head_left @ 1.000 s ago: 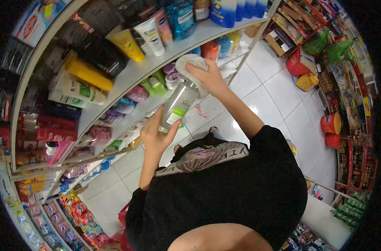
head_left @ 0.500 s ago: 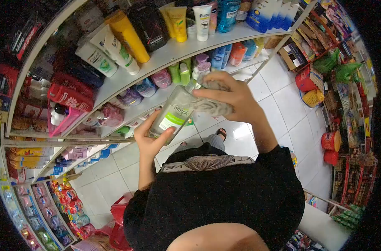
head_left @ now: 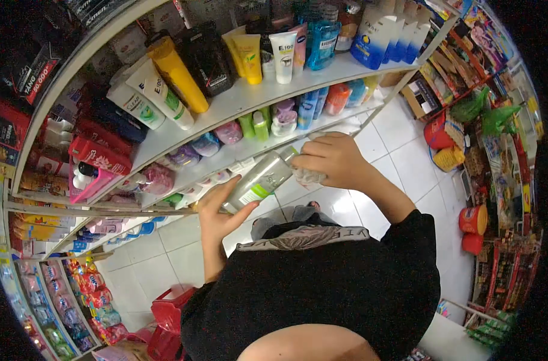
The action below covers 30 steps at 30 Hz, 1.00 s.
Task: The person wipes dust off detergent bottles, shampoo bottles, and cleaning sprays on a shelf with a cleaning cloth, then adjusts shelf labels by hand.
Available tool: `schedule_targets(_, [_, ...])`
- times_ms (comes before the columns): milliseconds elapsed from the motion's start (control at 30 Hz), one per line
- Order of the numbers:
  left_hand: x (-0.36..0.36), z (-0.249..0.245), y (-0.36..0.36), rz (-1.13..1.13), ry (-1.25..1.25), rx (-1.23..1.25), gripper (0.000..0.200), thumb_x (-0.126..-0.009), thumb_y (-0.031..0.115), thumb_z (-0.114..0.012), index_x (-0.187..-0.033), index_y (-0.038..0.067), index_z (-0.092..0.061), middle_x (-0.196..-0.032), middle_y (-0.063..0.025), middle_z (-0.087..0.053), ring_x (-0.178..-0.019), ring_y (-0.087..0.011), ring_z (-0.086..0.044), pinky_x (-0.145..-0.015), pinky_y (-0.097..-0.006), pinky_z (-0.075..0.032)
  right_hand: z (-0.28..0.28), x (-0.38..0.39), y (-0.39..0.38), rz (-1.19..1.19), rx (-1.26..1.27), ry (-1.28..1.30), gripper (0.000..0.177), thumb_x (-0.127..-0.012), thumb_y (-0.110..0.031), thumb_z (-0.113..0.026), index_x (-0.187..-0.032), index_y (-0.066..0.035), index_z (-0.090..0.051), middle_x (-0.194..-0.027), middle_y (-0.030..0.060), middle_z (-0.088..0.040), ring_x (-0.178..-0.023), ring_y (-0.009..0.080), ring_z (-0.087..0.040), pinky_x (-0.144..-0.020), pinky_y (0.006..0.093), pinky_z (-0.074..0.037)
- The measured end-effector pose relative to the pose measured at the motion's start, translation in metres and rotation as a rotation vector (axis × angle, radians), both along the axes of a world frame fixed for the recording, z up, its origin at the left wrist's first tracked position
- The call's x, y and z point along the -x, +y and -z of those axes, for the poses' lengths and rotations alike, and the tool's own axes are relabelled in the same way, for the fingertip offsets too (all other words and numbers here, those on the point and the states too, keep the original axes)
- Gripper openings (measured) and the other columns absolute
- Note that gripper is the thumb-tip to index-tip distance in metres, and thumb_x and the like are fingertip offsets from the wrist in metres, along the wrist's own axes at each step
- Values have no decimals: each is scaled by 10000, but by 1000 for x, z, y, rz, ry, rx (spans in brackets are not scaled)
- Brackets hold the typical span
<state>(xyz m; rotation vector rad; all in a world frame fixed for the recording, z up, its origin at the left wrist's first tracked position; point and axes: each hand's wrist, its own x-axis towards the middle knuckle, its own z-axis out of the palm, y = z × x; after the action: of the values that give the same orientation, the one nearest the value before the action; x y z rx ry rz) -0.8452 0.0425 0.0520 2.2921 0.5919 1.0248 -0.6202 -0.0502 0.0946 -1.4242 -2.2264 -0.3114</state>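
Observation:
A clear bottle with a green-and-white label [head_left: 263,182] is tilted in front of me, its neck pointing up and to the right. My left hand [head_left: 218,212] is closed around its lower end, thumb on the near side and fingers on the far side. Bunched in my right hand [head_left: 333,157] is a greyish cloth [head_left: 309,175], pressed near the bottle's neck. The right fingers partly cover the bottle's top, and most of the cloth is hidden under the palm.
Ahead, a white shelf [head_left: 238,99] carries tubes, a blue mouthwash bottle [head_left: 324,47] and blue-white boxes [head_left: 373,39]. Lower shelves hold more bottles. A red plastic stool or chair [head_left: 169,322] stands at lower left. Red tubs [head_left: 473,219] and stocked racks line the right.
The bottle has tilted further over to the right, its label turning partly away. My right hand and the cloth have shifted down to its neck. My left hand still grips the base.

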Motion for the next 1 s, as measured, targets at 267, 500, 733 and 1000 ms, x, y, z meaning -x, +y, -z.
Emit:
schedule_targets(267, [-19, 10, -6, -113, -21, 52, 443, -524, 202, -711, -880, -11, -556, -762, -135, -572, -667, -228, -550, -621, -275, -418, 13, -24, 20, -52, 213, 67, 422, -453, -60, -566, -860, -153, -503, -732, 16, -440, -662, 185, -496, -519, 314, -377])
schedule_targets(500, [-1, -2, -6, -202, -71, 360, 461, -527, 176, -705, -909, -28, -545, -845, -148, -567, -785, -196, -547, -714, -272, -403, 4, -9, 39, -62, 156, 159, 428, -457, -52, -559, -874, -142, -526, -766, 26, -463, -689, 197, -492, -546, 308, -385])
schedule_targets(733, [15, 11, -1, -144, -152, 455, 470, -516, 159, -703, -912, -38, -543, -860, -134, -569, -790, -172, -540, -719, -267, -400, 13, -5, 45, -228, 286, 571, 312, -488, -60, -557, -799, -79, -548, -730, 54, -504, -689, 233, -497, -592, 288, -378])
schedule_targets(1000, [27, 14, 13, -70, -179, 590, 482, -521, 108, -698, -942, -54, -525, -882, -115, -561, -808, -145, -515, -747, -255, -382, 14, -7, 67, -492, 408, 1038, 174, -565, -83, -596, -711, -5, -542, -733, 64, -515, -693, 167, -480, -623, 256, -362])
